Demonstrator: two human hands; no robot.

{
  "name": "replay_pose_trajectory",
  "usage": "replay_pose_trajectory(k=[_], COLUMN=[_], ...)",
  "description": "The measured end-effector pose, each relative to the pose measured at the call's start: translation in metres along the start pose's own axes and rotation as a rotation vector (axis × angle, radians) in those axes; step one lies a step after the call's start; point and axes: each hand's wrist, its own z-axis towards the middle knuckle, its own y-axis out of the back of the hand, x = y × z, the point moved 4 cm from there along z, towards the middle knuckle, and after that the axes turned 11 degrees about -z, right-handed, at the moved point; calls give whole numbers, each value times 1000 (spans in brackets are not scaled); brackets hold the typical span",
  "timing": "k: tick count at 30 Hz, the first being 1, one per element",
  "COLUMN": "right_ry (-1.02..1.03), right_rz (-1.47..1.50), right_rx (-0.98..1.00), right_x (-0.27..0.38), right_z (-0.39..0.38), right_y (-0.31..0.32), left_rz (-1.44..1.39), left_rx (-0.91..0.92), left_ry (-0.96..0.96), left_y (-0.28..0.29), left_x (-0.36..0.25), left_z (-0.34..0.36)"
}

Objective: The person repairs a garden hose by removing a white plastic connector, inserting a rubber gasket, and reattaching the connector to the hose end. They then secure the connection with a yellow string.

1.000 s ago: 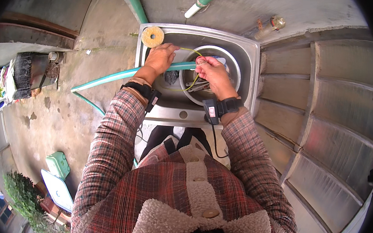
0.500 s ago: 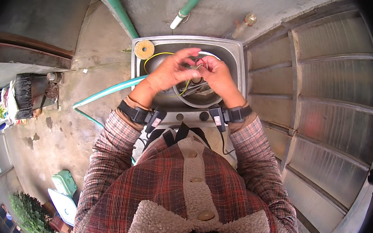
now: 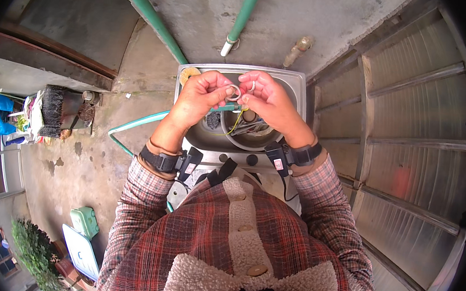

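My left hand (image 3: 203, 96) pinches a pale ring (image 3: 236, 93) above the steel sink (image 3: 306, 88). My right hand (image 3: 265, 101), fingers curled, grips a small pale loop (image 3: 252, 85) beside that ring. Below it hangs a thin yellow cord (image 3: 241, 118); whether it is gripped too I cannot tell. The teal hose (image 3: 146, 119) runs into the sink under my hands. A round basin (image 3: 249, 145) in the sink holds metal items (image 3: 248, 127), next to a dark scourer (image 3: 213, 120). The yellow disc (image 3: 188, 74) on the back-left corner is partly behind my left hand.
Green pipes (image 3: 246, 8) and a fitting (image 3: 299, 50) are on the wall behind. A ribbed panel partition (image 3: 414, 167) stands at right. At left are piled bags (image 3: 0, 114); lower left, a green container (image 3: 83, 221), a white board (image 3: 80, 248) and a plant (image 3: 32, 250).
My hands have come together above the basin. My left hand has left the hose and cord and now holds the ring. The cord's loop now hangs below my right hand.
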Motion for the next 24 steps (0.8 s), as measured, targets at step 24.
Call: replay_pose_trajectory(k=[24], right_ry=[-7], right_rz=[155], right_rx=[215], right_x=[41], right_z=[14], right_y=[-13], left_rz=[38], left_rx=[-278], left_ry=[-138], left_y=[-27], left_x=[-36], left_z=[-26])
